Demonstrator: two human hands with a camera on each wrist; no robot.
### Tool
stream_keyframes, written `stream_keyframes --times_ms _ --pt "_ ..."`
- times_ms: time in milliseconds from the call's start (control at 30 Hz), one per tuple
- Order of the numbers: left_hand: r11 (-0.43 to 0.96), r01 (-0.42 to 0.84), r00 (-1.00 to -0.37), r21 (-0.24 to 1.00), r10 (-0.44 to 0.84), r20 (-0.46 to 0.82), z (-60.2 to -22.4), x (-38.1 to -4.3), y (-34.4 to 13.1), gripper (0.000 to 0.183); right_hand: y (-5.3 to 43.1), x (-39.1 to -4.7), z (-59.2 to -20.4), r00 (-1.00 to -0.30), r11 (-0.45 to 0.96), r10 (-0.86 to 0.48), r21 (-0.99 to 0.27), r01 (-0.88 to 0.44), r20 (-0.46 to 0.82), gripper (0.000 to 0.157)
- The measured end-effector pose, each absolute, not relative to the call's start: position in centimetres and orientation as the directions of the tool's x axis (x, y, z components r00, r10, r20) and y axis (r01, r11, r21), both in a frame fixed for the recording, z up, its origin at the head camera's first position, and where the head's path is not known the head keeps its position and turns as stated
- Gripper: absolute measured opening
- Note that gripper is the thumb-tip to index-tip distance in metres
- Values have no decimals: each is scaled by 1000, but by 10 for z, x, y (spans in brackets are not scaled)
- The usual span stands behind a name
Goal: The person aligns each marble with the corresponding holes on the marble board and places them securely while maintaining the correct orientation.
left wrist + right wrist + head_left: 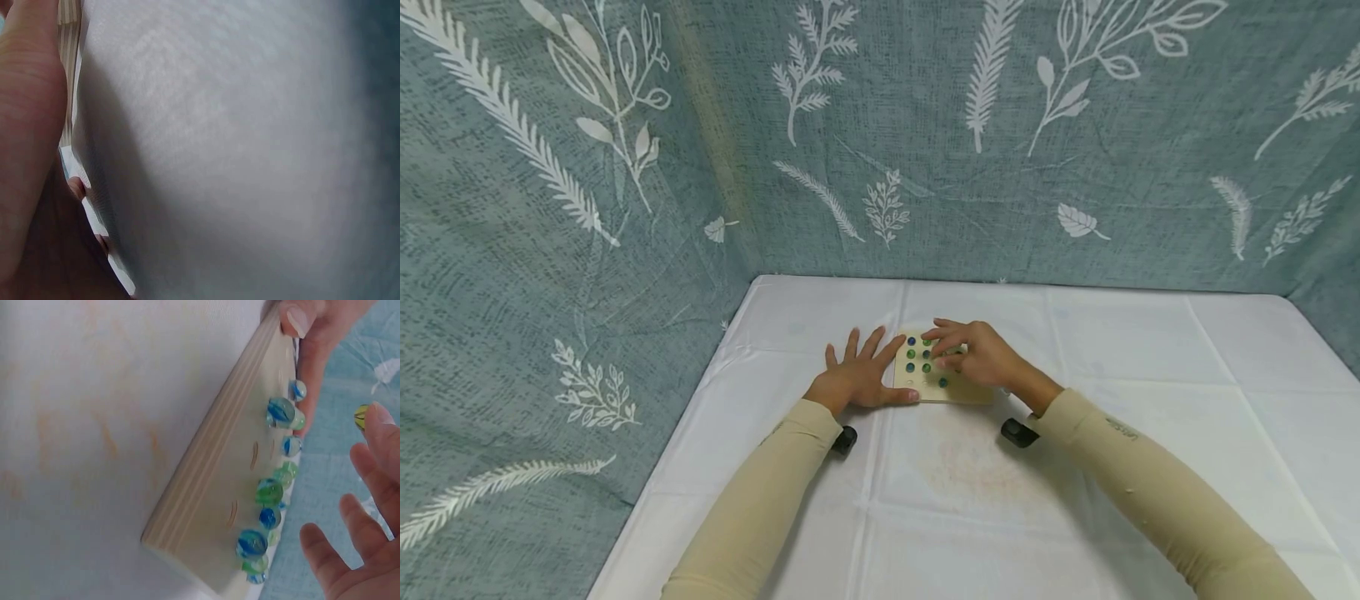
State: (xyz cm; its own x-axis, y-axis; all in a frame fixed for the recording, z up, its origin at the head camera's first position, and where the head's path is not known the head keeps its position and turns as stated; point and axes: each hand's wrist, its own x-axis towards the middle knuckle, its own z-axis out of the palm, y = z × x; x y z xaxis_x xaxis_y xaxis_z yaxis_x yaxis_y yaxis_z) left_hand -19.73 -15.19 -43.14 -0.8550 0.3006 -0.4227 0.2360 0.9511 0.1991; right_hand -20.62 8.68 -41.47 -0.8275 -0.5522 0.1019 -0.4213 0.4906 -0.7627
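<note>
A pale wooden board [973, 393] with rows of shallow holes lies on the table, several blue and green glass marbles seated in it. My left hand [859, 379] is spread flat along the board's left side, its thumb over the near left corner. My right hand [988, 357] is raised over the board's right part. In the right wrist view its thumb and forefinger pinch a yellow-green marble [360, 417] with dark stripes, clear of the board. A blue marble [252, 544] and a green marble [269, 492] sit in holes there; a few holes near the front edge hold nothing.
A white cloth [955, 517] with faint orange stains covers the table. Blue-green curtains [925, 200] with white leaf prints hang behind and at the left. A black wrist device [1019, 432] sits below the right sleeve.
</note>
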Motion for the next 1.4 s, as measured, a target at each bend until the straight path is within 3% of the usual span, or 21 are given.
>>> stream_keyframes --times_ms 867,1400 --pt "948 250 -853 197 312 -419 -427 -195 -152 103 67 -205 -423 -788 467 -608 -759 -454 97 16" --pt "943 232 -850 240 316 -422 -434 -200 -154 108 59 -207 -429 -736 511 -659 -624 -592 159 15"
